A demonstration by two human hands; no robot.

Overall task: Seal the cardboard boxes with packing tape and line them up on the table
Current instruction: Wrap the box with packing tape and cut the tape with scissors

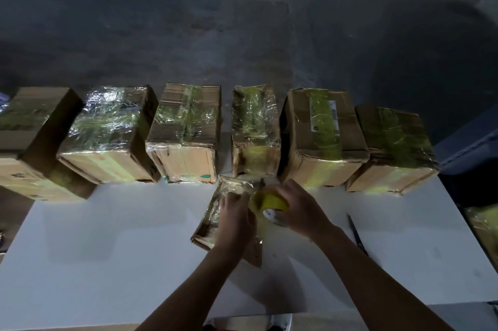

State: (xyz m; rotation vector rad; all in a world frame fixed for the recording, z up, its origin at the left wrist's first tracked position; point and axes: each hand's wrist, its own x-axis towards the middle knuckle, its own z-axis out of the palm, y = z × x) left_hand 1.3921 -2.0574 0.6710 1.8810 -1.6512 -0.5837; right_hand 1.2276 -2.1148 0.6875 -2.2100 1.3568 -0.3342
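Cardboard box [215, 212] glossy with tape; right hand [299, 209] grips roll [269, 202].

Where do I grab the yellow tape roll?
Round its outer rim, from above and the right, as the right hand does: the tape roll stands on edge over the small box, so its rim is free to wrap fingers round.
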